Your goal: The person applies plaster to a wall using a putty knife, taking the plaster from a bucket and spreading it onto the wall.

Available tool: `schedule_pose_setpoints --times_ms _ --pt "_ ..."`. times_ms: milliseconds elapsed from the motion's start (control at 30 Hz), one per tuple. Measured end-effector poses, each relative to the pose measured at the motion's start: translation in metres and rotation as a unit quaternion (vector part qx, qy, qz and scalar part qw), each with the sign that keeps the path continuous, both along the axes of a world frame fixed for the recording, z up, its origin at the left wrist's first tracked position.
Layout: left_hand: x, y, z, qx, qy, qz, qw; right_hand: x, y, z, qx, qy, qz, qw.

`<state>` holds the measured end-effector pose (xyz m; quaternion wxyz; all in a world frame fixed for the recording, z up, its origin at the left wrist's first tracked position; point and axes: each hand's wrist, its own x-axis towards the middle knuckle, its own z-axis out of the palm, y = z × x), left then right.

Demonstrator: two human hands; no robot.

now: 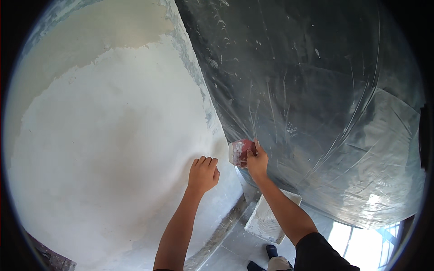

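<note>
My right hand [257, 161] grips a red putty scraper [239, 151] whose blade is smeared with white filler, held at the right edge of a white plastered wall [113, 149]. My left hand [203, 172] rests on that wall with its fingers curled into a loose fist, a hand's width to the left of the scraper. Whether the left hand holds anything inside its fingers is hidden.
Clear plastic sheeting [316, 99] covers the surface to the right of the wall. A white tray of filler [270, 219] lies on the tiled floor below my right forearm. Bare beige wall [90, 31] remains at the upper left. My shoe [272, 251] shows at the bottom.
</note>
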<state>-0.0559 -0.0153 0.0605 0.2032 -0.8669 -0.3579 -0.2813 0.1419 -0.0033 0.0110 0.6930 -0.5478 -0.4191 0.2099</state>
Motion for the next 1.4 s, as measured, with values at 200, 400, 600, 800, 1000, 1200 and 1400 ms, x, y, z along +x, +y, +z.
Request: schedule_pose_setpoints --times_ms 200,400,600,800,1000,1200,1400 --pt "0.025 -0.017 -0.1 -0.113 -0.047 -0.003 0.992 0.029 -0.032 -0.086 -0.06 -0.08 0.023 0.995" --pt "0.058 -0.044 -0.19 -0.209 -0.076 0.01 0.975 0.063 -0.065 -0.164 -0.163 -0.095 0.002 0.982" --pt "0.076 -0.085 -0.276 -0.318 -0.096 0.05 0.942 0.082 -0.105 -0.22 -0.302 -0.092 -0.039 0.948" --pt "0.096 -0.132 -0.335 -0.378 -0.111 0.084 0.915 0.103 -0.136 -0.287 -0.291 -0.116 -0.013 0.949" --pt "0.106 -0.165 -0.386 -0.41 -0.118 0.107 0.898 0.117 -0.153 -0.34 -0.352 -0.104 0.047 0.929" --pt "0.117 -0.186 -0.421 -0.455 -0.119 0.131 0.873 0.119 -0.169 -0.376 -0.347 -0.092 0.067 0.931" --pt "0.127 -0.2 -0.452 -0.516 -0.192 0.196 0.811 0.116 -0.174 -0.394 -0.309 -0.225 0.09 0.92"
